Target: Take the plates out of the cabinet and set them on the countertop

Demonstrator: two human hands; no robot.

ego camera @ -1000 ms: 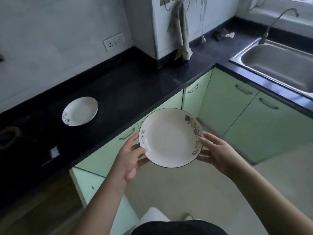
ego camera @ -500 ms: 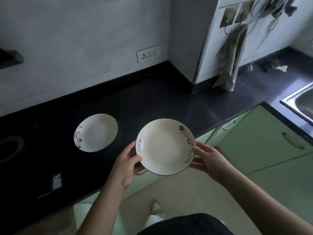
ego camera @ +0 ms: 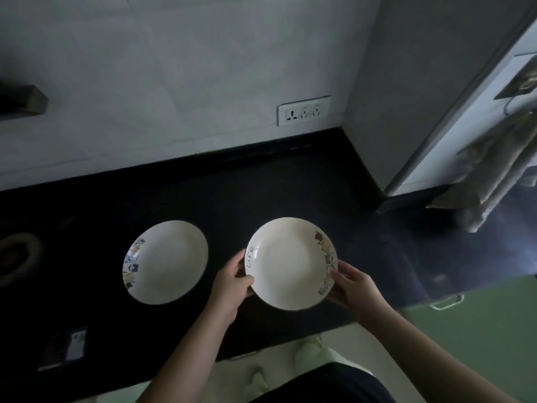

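I hold a white plate (ego camera: pixel 290 264) with the word "Life" on its left rim and a leaf pattern on its right rim. My left hand (ego camera: pixel 232 282) grips its left edge and my right hand (ego camera: pixel 353 286) grips its right edge. The plate is level, over the black countertop (ego camera: pixel 261 187); I cannot tell whether it touches the surface. A second white plate (ego camera: pixel 167 261) with a coloured pattern on its left rim lies on the countertop just to the left, apart from the held one.
A white socket panel (ego camera: pixel 303 111) is on the wall behind. A towel (ego camera: pixel 494 170) hangs at the right by a white pillar. A small dark card (ego camera: pixel 68 346) lies near the counter's front edge at left. Green cabinet fronts (ego camera: pixel 479 330) stand below at right.
The held plate has moved from in front of the cabinets to over the countertop, beside the first plate. Both hands keep their grip.
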